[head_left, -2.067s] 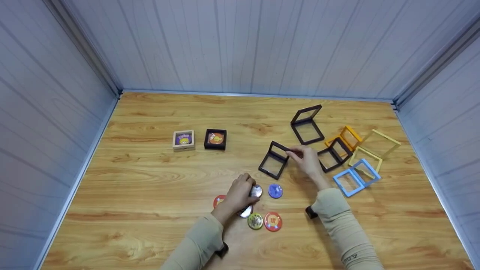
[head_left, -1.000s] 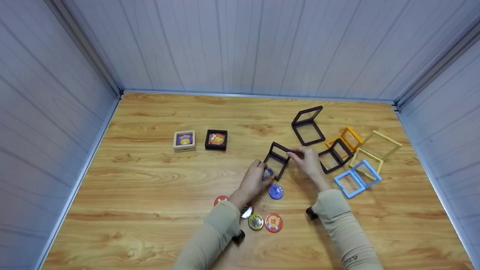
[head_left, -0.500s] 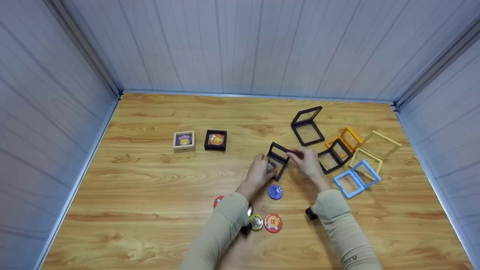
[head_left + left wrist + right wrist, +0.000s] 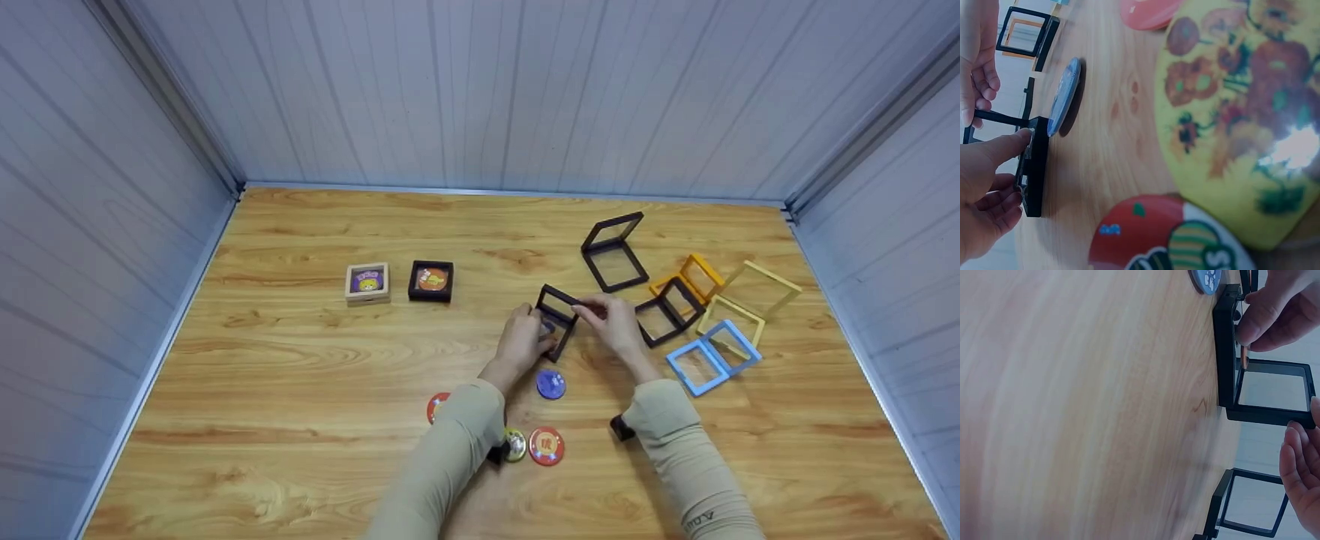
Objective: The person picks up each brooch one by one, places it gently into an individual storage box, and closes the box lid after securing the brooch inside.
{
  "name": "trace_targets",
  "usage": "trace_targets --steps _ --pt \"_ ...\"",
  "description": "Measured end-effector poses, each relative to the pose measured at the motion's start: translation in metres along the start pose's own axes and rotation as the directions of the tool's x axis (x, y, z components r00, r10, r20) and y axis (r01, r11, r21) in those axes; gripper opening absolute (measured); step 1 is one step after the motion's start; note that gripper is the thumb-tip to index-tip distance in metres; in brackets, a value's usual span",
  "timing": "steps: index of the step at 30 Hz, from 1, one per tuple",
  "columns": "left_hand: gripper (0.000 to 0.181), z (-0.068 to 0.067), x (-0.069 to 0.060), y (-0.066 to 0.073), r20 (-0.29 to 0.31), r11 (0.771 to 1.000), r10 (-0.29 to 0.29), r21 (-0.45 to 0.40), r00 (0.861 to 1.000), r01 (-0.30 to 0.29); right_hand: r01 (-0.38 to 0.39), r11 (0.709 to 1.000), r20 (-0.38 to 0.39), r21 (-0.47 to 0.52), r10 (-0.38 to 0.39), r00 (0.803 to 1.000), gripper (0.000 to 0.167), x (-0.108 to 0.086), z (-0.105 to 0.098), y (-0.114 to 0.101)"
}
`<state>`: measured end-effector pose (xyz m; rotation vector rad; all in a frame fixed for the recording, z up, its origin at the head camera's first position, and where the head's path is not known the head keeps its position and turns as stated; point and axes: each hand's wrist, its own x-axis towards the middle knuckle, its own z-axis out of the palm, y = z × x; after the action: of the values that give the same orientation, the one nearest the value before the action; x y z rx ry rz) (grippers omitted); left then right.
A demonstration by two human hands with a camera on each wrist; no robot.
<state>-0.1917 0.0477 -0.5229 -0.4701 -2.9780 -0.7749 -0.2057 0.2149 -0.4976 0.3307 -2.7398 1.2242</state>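
My right hand (image 4: pixel 619 324) pinches the raised lid of a small black display frame (image 4: pixel 568 339), which stands unfolded on the table. My left hand (image 4: pixel 517 341) reaches over the frame's base and holds a round button badge (image 4: pixel 1244 357) there, thumb and fingers on it. In the right wrist view the badge is seen edge-on inside the base, mostly hidden by the hand. A blue-purple badge (image 4: pixel 551 384) lies just in front of the frame. Nearer my left forearm lie a red badge (image 4: pixel 547 446), a yellow-green badge (image 4: pixel 515 445) and another red badge (image 4: pixel 437 406), partly covered by the sleeve.
Two closed frames with badges inside, one beige (image 4: pixel 367 283) and one black (image 4: pixel 431 281), sit at the back left. Unfolded frames stand to the right: black (image 4: pixel 615 262), another black (image 4: pixel 670 311), orange (image 4: pixel 703 274), yellow (image 4: pixel 761 289) and light blue (image 4: pixel 712 356). Panel walls surround the table.
My left hand has picked up a badge from the group and carried it forward and right into the black frame's base. The right hand has kept its hold on the lid.
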Motion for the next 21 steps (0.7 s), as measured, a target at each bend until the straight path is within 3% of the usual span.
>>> trace_targets --steps 9,15,21 --pt "0.046 0.0027 0.0014 -0.0011 -0.013 0.999 0.012 0.051 1.000 -0.011 -0.008 1.000 0.010 0.005 0.008 1.000 0.022 0.0002 0.0007 0.0006" --pt "0.046 0.0045 0.0004 -0.0030 -0.062 0.998 0.028 0.066 0.998 -0.023 0.024 1.000 -0.014 -0.002 -0.024 1.000 0.021 0.0000 0.0008 0.0001" --pt "0.049 0.0038 -0.0030 -0.0070 -0.111 0.995 0.060 0.080 0.992 -0.051 0.003 1.000 -0.006 0.010 -0.003 1.000 0.023 -0.0002 0.0008 -0.0004"
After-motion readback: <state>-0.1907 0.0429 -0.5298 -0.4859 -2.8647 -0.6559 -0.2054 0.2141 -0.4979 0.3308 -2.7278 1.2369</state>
